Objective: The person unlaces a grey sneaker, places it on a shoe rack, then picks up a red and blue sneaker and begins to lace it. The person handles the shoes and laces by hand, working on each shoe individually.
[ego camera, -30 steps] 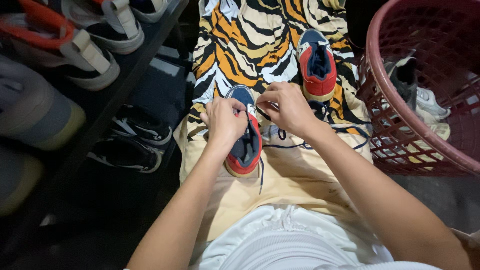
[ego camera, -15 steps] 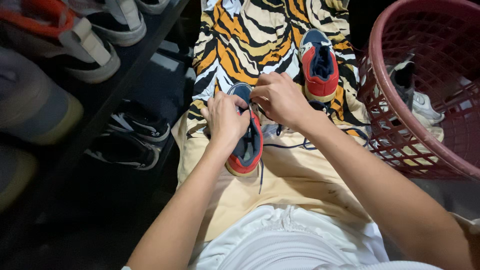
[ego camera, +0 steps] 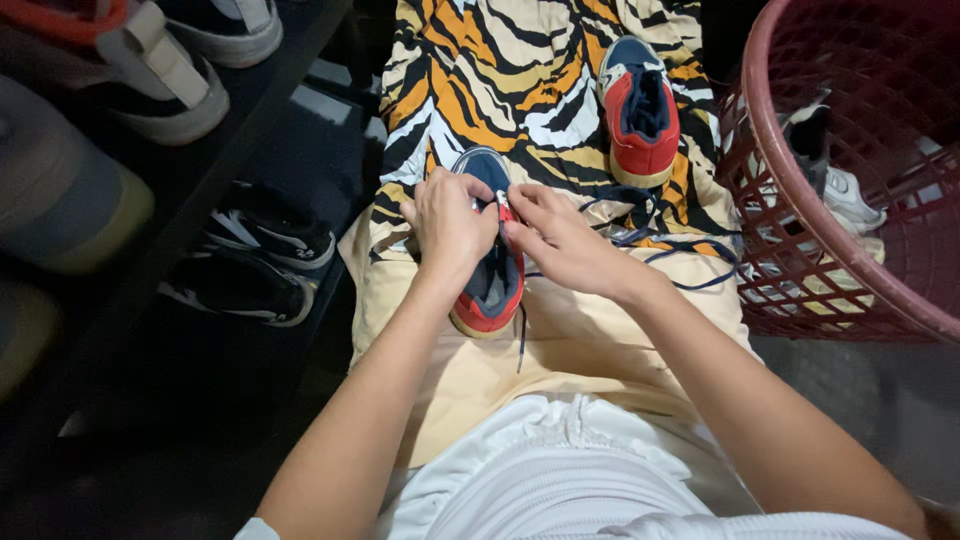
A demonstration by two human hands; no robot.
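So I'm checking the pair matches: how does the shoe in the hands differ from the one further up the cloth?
The near shoe is gripped by the left hand and right hand at its lacing; the far shoe lies untouched. The near shoe has a dark lace trailing from it; the far shoe's opening shows none. Both are red and blue, toes pointing away.

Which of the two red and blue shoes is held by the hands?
The near shoe, gripped by the left hand and right hand; the far shoe lies untouched.
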